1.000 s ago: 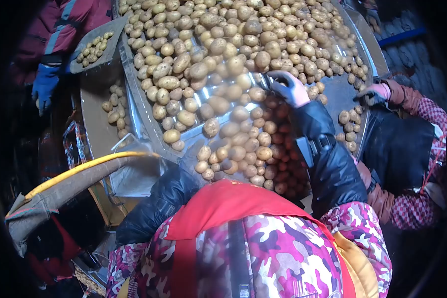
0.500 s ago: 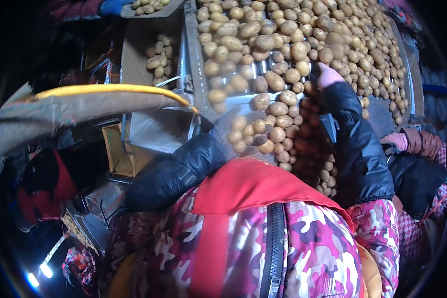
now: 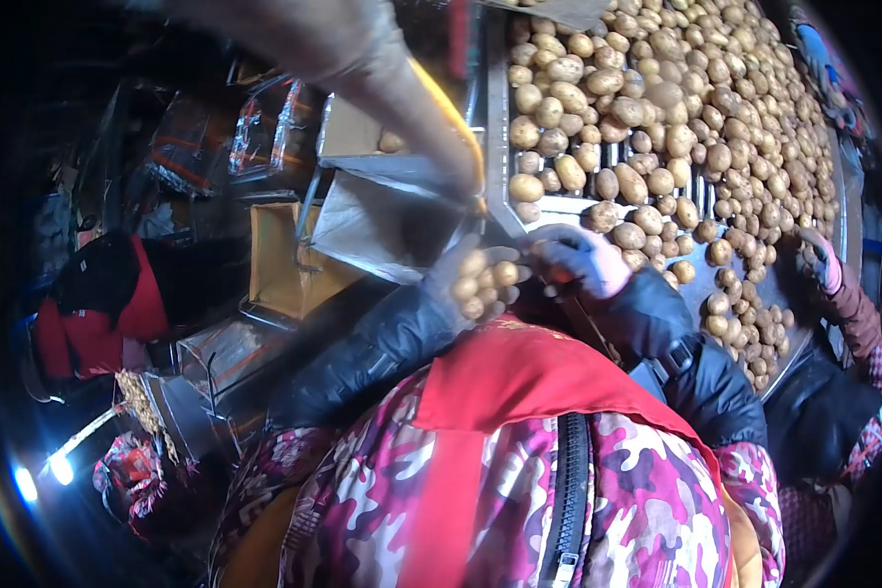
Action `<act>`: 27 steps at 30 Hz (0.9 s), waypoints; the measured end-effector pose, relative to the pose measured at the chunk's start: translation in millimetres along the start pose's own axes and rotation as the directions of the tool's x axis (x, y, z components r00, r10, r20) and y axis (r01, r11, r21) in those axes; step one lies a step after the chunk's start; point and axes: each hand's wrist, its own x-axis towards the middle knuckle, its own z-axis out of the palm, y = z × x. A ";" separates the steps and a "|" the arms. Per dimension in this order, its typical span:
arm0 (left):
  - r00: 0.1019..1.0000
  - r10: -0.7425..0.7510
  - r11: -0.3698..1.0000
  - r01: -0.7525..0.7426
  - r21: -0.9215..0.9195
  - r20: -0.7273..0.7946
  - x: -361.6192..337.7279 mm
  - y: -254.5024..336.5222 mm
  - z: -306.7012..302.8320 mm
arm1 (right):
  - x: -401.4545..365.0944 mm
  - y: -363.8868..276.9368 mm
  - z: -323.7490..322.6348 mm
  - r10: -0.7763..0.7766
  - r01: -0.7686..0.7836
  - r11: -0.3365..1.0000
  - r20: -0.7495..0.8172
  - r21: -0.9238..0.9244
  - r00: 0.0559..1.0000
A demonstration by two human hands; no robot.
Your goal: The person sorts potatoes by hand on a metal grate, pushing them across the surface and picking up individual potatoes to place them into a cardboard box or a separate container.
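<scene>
A wide sorting belt [image 3: 508, 118] carries a dense layer of potatoes [image 3: 676, 108] across the upper right. My left hand [image 3: 461, 284], in a grey glove, holds a clump of small potatoes [image 3: 485, 276] that seem to sit in a clear bag at the belt's near edge. My right hand [image 3: 580, 260], in a pink and grey glove, has curled fingers touching that clump from the right. Black sleeves and a camouflage jacket with a red collar [image 3: 519, 392] fill the lower frame. How exactly the right fingers grip is hidden.
A co-worker's pink-gloved hand [image 3: 821, 257] rests on the belt's right side, and a blue glove [image 3: 813, 44] shows at the top right. A brown sack with a yellow rim [image 3: 412, 88] hangs over cardboard boxes [image 3: 279, 260]. A red and black garment [image 3: 98, 309] lies at the left.
The view swung left and down. My right hand came back from the potato layer to my left hand, and the hanging load of potatoes between them shrank to a small clump.
</scene>
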 end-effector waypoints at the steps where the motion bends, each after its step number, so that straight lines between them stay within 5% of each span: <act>1: 1.000 0.020 0.997 -0.019 -0.080 0.008 -12.7 3.9 -16.5 | 17.0 7.0 11.8 -0.020 0.027 0.991 0.056 -0.134 0.998; 4: 0.917 0.214 0.931 -0.296 -0.215 -0.337 -48.2 16.7 -18.5 | 65.8 12.1 55.6 0.011 0.001 0.998 0.178 -0.067 0.984; 5: 0.793 0.375 0.901 -0.434 -0.014 -0.481 -55.9 23.9 5.9 | 80.8 9.0 71.7 0.044 -0.033 0.997 0.159 -0.074 0.986; 6: 0.913 0.404 0.906 -0.408 -0.116 -0.052 -32.3 42.0 -126.1 | 93.2 6.6 85.2 0.064 -0.051 0.994 0.131 -0.095 0.989; 7: 0.887 0.386 0.922 -0.377 -0.086 0.252 -38.5 67.7 -141.4 | 102.5 8.8 92.8 -0.020 0.032 0.994 0.103 -0.109 0.995; 8: 0.910 0.403 0.903 -0.412 0.120 0.096 -50.7 75.7 -125.9 | 104.3 5.1 94.9 -0.110 0.125 0.948 0.066 -0.294 0.992; 9: 0.773 0.633 0.718 -0.565 0.407 -0.042 -56.9 72.6 -133.7 | 86.6 -13.9 100.0 -0.056 0.014 0.885 -0.077 -0.466 0.995; 10: 0.566 0.805 0.504 -0.497 0.706 -0.177 -62.9 69.6 -141.3 | 74.7 -10.1 94.8 -0.217 0.145 0.831 -0.072 -0.537 0.974; 11: 0.513 0.696 0.707 -0.613 0.353 -0.503 -67.8 74.9 -143.2 | 64.7 -3.2 87.0 -0.367 0.260 0.752 -0.056 -0.606 0.929; 12: 0.597 0.719 0.693 -0.572 0.439 -0.356 -64.2 84.4 -179.1 | 63.4 19.8 75.6 -0.487 0.351 0.655 -0.019 -0.670 0.873; 14: 0.759 0.626 0.684 -0.424 0.594 -0.179 -39.7 81.9 -160.1 | 37.6 12.4 49.3 -0.366 0.261 0.475 0.081 -0.841 0.927; 15: 0.829 0.534 0.681 -0.306 0.665 -0.166 -35.3 62.5 -88.4 | 32.0 23.0 32.8 -0.370 0.285 0.413 0.126 -0.865 0.920; 17: 0.891 0.442 0.524 -0.348 0.778 0.102 -15.6 31.1 -2.2 | 6.7 21.1 0.0 -0.429 0.165 0.171 0.078 -0.971 0.900; 18: 0.916 0.341 0.396 -0.344 0.852 0.211 -0.1 27.1 19.9 | -10.4 36.0 -20.6 -0.570 0.106 0.163 -0.006 -0.981 0.822; 19: 0.879 0.302 0.105 -0.414 0.904 0.368 25.3 24.9 31.1 | -18.5 56.2 -40.1 -0.562 -0.025 0.054 -0.051 -0.998 0.825; 21: 0.807 0.221 -0.299 -0.479 0.825 0.548 55.1 20.2 89.0 | -52.0 58.5 -63.4 -0.611 -0.117 0.067 -0.133 -0.991 0.780; 24: 0.645 0.191 -0.637 -0.492 0.593 0.740 106.1 14.1 133.7 | -91.4 78.2 -94.5 -0.522 -0.350 0.134 -0.366 -0.927 0.770; 27: 0.560 0.278 -0.829 -0.272 0.489 0.781 167.1 36.9 154.6 | -134.1 97.9 -120.6 -0.545 -0.534 0.362 -0.638 -0.764 0.544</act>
